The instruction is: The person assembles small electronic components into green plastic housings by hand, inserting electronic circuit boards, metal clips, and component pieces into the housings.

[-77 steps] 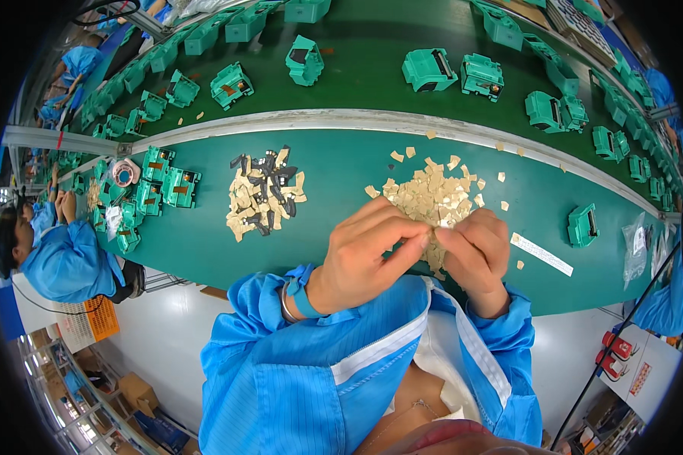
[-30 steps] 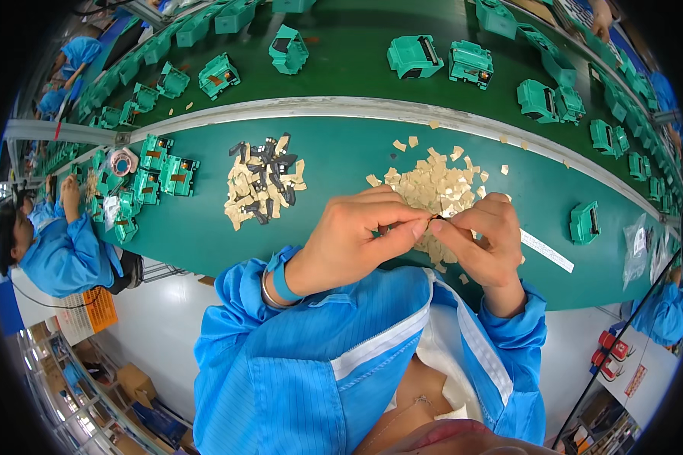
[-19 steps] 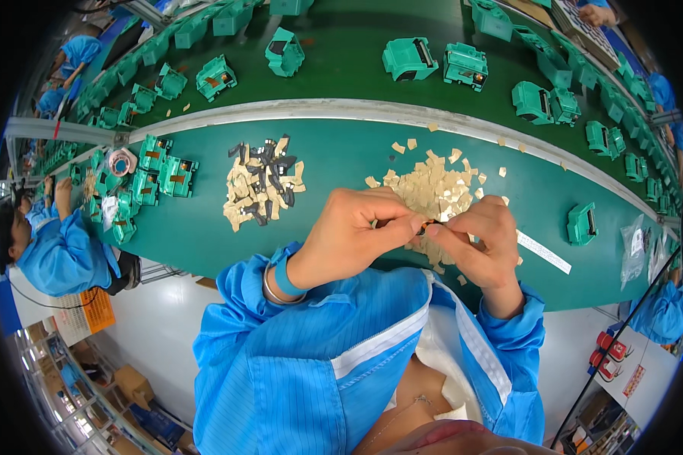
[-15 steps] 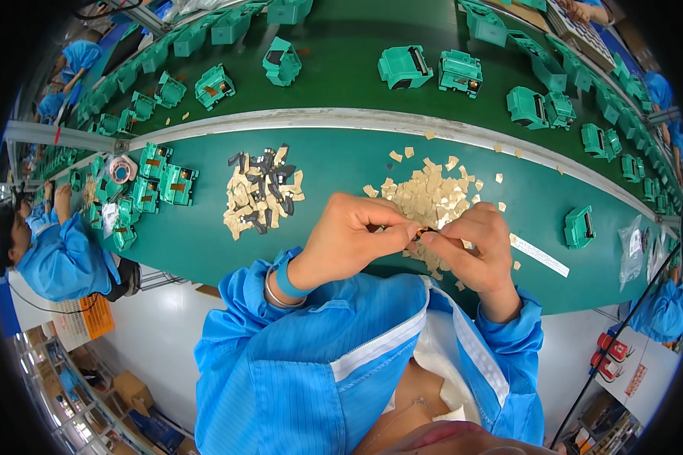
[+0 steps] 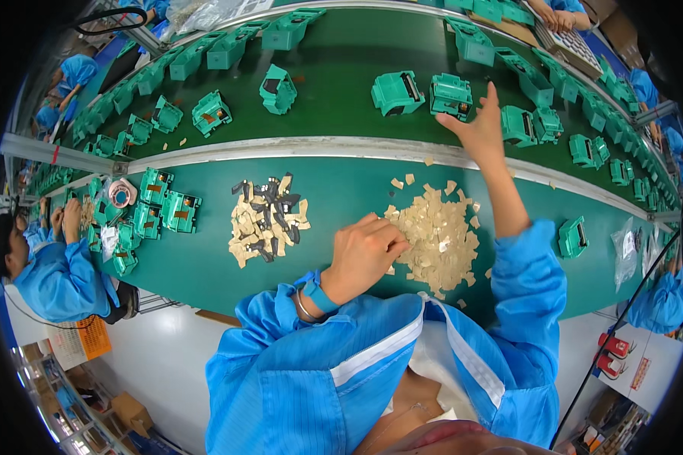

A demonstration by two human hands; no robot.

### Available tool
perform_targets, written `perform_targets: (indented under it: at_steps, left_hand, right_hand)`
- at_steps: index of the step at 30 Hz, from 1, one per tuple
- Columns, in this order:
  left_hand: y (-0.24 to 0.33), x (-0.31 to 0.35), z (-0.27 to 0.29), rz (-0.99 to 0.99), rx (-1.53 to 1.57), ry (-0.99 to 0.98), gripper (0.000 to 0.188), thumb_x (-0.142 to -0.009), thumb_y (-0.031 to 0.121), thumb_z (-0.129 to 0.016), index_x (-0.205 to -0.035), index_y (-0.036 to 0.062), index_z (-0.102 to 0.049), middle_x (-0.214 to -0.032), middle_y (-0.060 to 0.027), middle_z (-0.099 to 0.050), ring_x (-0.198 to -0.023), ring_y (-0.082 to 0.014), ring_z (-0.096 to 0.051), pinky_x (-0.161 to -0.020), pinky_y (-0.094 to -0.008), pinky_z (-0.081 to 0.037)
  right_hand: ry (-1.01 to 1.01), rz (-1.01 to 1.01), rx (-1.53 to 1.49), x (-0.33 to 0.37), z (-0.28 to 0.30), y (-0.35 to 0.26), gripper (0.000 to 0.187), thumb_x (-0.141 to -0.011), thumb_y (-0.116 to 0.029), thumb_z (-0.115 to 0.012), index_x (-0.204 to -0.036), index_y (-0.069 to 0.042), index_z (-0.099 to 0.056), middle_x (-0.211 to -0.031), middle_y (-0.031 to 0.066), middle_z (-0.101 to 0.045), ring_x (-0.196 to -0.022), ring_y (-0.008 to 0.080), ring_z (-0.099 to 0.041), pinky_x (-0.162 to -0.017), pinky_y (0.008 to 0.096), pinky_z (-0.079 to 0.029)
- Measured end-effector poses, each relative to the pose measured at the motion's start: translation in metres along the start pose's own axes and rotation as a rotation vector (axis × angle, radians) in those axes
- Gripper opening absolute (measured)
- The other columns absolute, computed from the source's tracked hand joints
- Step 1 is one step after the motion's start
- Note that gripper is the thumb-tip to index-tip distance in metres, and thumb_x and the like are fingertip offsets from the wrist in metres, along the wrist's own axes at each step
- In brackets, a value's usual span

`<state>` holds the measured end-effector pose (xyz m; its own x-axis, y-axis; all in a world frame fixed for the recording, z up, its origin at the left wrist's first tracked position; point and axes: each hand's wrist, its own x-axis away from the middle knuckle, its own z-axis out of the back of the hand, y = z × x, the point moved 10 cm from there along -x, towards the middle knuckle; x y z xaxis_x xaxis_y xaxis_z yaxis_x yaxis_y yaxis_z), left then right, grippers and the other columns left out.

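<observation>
My left hand (image 5: 366, 254) rests curled on the green table at the left edge of a heap of small tan pads (image 5: 437, 241); whether it pinches one I cannot tell. My right hand (image 5: 478, 125) is stretched far forward with fingers spread, reaching over the conveyor belt (image 5: 334, 114) and touching a green plastic housing (image 5: 451, 95). Another green housing (image 5: 398, 92) sits just left of it. A second heap of tan pads mixed with black parts (image 5: 268, 218) lies left of my left hand.
Many green housings ride the belt and line its far side. A cluster of green housings (image 5: 155, 212) and a tape roll (image 5: 120, 192) sit at the table's left. A single housing (image 5: 574, 236) lies at the right. A co-worker in blue (image 5: 49, 273) sits left.
Both hands were together over the tan heap, working a small piece. Now my right hand has left it and reached forward to a housing on the belt; my left stays by the heap.
</observation>
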<state>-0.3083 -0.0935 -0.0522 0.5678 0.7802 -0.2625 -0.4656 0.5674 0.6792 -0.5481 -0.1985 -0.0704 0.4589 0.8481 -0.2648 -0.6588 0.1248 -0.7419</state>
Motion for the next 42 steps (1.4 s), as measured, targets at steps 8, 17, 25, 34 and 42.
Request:
perform_targets:
  at_steps: [8,17,25,34,42]
  left_hand:
    - [0.0,0.006,0.032,0.034,0.214,0.074,0.049,-0.073,-0.001,-0.067,-0.12,0.0063,-0.054,-0.117,-0.0121,-0.055,-0.08,-0.0197,-0.061,-0.066,-0.0286,-0.049]
    - [-0.008,0.02,-0.028,0.746,1.508,-0.566,0.054,-0.089,0.029,-0.051,-0.133,0.0008,-0.036,-0.12,-0.016,-0.052,-0.093,-0.0227,-0.061,-0.074,-0.0346,-0.052]
    - [0.014,0.015,0.013,0.399,1.448,0.009,0.07,-0.076,-0.004,-0.065,-0.135,0.0005,-0.028,-0.119,-0.0111,-0.053,-0.106,-0.0191,-0.056,-0.088,-0.032,-0.048]
    - [0.026,0.022,0.035,0.301,1.204,0.134,0.065,-0.074,-0.004,-0.069,-0.128,-0.0005,-0.033,-0.117,-0.0138,-0.055,-0.105,-0.0195,-0.057,-0.09,-0.0323,-0.047]
    - [0.028,0.021,0.042,0.269,1.147,0.159,0.065,-0.073,-0.007,-0.068,-0.127,-0.0009,-0.032,-0.117,-0.0145,-0.055,-0.105,-0.0202,-0.057,-0.089,-0.0327,-0.047]
  right_hand:
    - [0.091,0.02,0.166,-0.022,-0.012,0.009,0.108,-0.063,-0.026,-0.079,-0.143,-0.001,-0.01,-0.121,0.0224,-0.046,-0.102,0.0348,-0.052,-0.089,0.0385,-0.043]
    - [-1.028,0.565,-0.435,0.145,0.026,-0.16,0.109,-0.06,-0.017,-0.077,-0.145,-0.006,-0.01,-0.133,0.0148,-0.045,-0.119,0.0324,-0.047,-0.097,0.0415,-0.038]
    - [-0.207,0.124,-0.991,0.155,0.099,-0.102,0.04,-0.069,0.002,-0.073,-0.105,0.004,-0.054,-0.107,0.0184,-0.059,-0.101,0.0226,-0.058,-0.085,0.0342,-0.047]
    - [-0.269,-0.301,-1.051,0.176,0.07,-0.105,0.018,-0.076,0.01,-0.066,-0.089,0.005,-0.055,-0.086,0.0104,-0.062,-0.078,0.013,-0.061,-0.07,0.0252,-0.052]
    - [-0.326,-0.352,-0.983,0.175,0.064,-0.106,0.02,-0.075,0.009,-0.067,-0.09,0.003,-0.055,-0.086,0.0074,-0.06,-0.077,0.011,-0.06,-0.068,0.023,-0.05]
